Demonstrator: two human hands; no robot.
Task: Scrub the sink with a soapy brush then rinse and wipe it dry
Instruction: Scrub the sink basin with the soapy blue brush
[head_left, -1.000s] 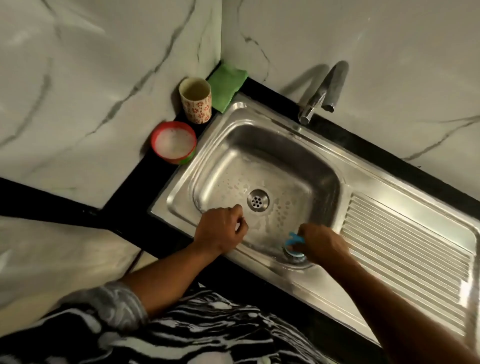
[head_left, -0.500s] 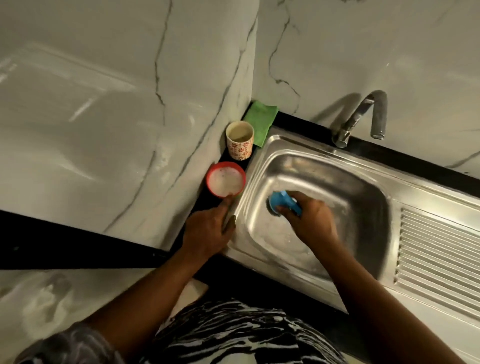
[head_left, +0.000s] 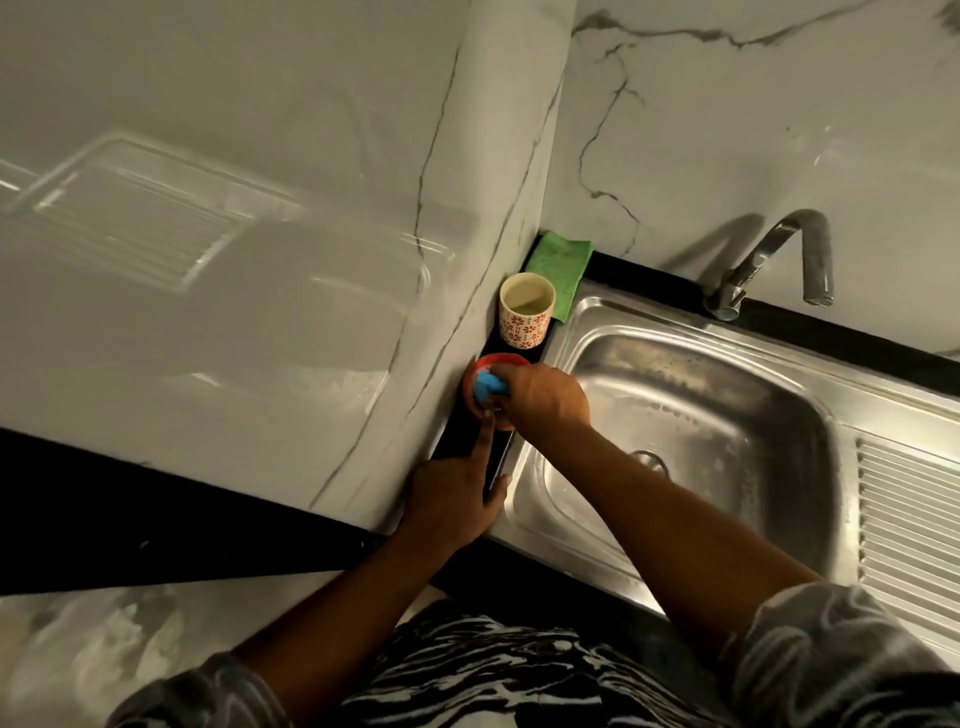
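Note:
My right hand (head_left: 545, 400) grips a blue brush (head_left: 488, 387) and holds it down in the small red soap bowl (head_left: 480, 371) on the black ledge left of the sink. My left hand (head_left: 457, 499) rests at the sink's left rim, its index finger stretched out and touching the bowl's near edge. The steel sink (head_left: 701, 415) has soapy specks on its walls and floor. Its drain (head_left: 649, 460) is partly hidden behind my right forearm.
A patterned cup (head_left: 525, 312) stands behind the bowl, with a green cloth (head_left: 561, 265) in the corner behind it. The tap (head_left: 769, 260) rises at the back. A ribbed drainboard (head_left: 909, 519) lies to the right. Marble walls close in on the left and back.
My right hand carried the brush from the basin's front, across its left side, into the red bowl. My left hand left the sink's front rim and reached to the bowl.

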